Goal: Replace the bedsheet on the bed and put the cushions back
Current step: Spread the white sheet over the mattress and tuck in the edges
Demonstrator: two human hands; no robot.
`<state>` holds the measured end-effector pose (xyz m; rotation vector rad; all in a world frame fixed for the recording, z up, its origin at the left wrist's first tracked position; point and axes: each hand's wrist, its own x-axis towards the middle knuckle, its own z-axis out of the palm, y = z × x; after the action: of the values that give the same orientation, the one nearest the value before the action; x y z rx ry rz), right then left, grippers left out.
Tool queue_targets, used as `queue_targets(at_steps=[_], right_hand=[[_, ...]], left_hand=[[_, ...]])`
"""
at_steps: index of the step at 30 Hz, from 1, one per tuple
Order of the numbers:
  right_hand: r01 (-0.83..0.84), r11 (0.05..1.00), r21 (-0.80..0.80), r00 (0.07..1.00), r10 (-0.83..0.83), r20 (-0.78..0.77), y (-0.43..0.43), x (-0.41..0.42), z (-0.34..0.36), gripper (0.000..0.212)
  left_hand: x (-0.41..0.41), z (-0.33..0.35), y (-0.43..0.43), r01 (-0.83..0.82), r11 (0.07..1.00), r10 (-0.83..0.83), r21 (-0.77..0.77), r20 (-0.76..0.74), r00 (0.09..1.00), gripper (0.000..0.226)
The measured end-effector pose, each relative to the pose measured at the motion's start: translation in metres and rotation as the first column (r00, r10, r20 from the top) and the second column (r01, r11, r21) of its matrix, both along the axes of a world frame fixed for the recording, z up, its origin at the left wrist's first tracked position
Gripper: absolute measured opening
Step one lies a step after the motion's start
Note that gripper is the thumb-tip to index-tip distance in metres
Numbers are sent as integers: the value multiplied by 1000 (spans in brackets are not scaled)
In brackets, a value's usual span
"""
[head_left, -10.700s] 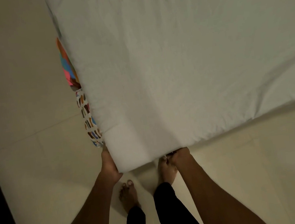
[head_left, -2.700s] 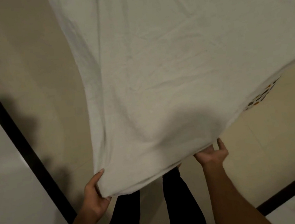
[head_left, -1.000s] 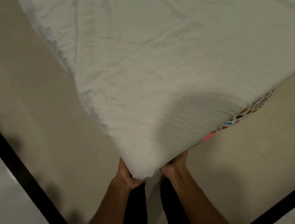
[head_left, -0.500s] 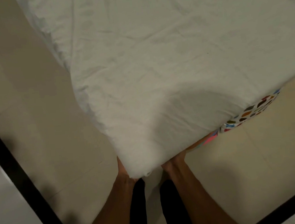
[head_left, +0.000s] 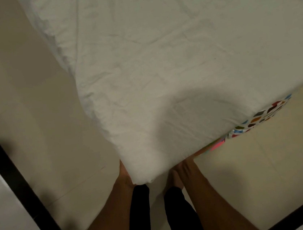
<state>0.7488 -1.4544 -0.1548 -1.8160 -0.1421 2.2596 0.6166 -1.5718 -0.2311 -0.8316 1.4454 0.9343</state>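
- Bedsheet (head_left: 179, 64): white and creased, spread over the top of the bed. Its near corner is draped down over the bed's corner, just ahead of the person's legs. Small ruffles are seen along its left edge.
- Patterned cloth (head_left: 264, 117): white with coloured spots, exposed beneath the bedsheet's lower right edge. A pink patch (head_left: 219, 144) is seen beside it, nearer the corner.
- Left hand (head_left: 124, 176): placed against the left side of the draped corner, touching the bedsheet. Its fingers are covered by the cloth, so it cannot be told whether anything is gripped.
- Right hand (head_left: 183, 165): set at the bedsheet's lower edge, just right of the corner. Its fingers are tucked beneath the cloth and out of sight, so its grip cannot be told.
- Legs (head_left: 140, 210): clad in black, seen between the two forearms. A bare foot (head_left: 175, 178) is seen just beside the right wrist.
- Floor (head_left: 21, 91): pale tiles, seen on both sides of the bed.
- Black bar (head_left: 12, 178): laid diagonally across the lower left. A second dark strip is seen at the lower right corner.
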Motion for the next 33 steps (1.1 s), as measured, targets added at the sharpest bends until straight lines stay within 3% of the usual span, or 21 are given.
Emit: queue_targets(at_steps=[1, 3, 6, 9, 11, 17, 20, 23, 24, 26, 28, 30, 33], right_hand=[[42, 999, 10, 998, -41, -37, -2, 6, -26, 81], [165, 985, 47, 979, -170, 110, -15, 29, -84, 59], [268, 963, -15, 931, -255, 261, -24, 39, -110, 61], [483, 875, -28, 865, -472, 172, -16, 37, -100, 40], [511, 860, 1, 851, -505, 146, -15, 34, -95, 31], [490, 865, 110, 853, -501, 145, -8, 31, -70, 56], [547, 827, 132, 781, -561, 275, -8, 29, -56, 39], [307, 945, 112, 841, -324, 434, -34, 37, -62, 63], [139, 982, 127, 848, -184, 497, -46, 40, -68, 71], [-235, 960, 150, 763, 87, 641, -63, 34, -55, 81], [-465, 874, 138, 613, 206, 763, -68, 19, -23, 97], [-577, 809, 113, 550, 283, 786, -70, 13, -8, 109], [-555, 822, 124, 612, 303, 731, -60, 13, -23, 129]], left_hand=[[-1, -2, 6, 20, 1000, -20, 14, -2, 1000, 50], [-9, 2, 18, 9, 998, -8, 55, -22, 1000, 54], [-11, 4, 28, -20, 997, 24, 69, -67, 997, 47], [-7, 10, 27, -39, 994, 50, 100, -114, 992, 37], [-8, 14, 30, -83, 988, 95, 129, -89, 992, 42], [-9, 27, 36, -43, 982, 68, 182, -132, 989, 38], [-14, 28, 35, -54, 973, 99, 225, -191, 977, 36], [-5, 47, 41, 52, 982, 11, 182, -328, 945, 50], [1, 59, 44, 99, 985, -33, 141, -406, 913, 52], [12, 75, 42, 273, 961, -202, 32, -594, 779, 55], [23, 83, 32, 458, 889, -318, 5, -714, 624, 54], [26, 84, 25, 543, 840, -390, -10, -707, 590, 61], [19, 77, 29, 591, 803, -503, -79, -621, 601, 84]])
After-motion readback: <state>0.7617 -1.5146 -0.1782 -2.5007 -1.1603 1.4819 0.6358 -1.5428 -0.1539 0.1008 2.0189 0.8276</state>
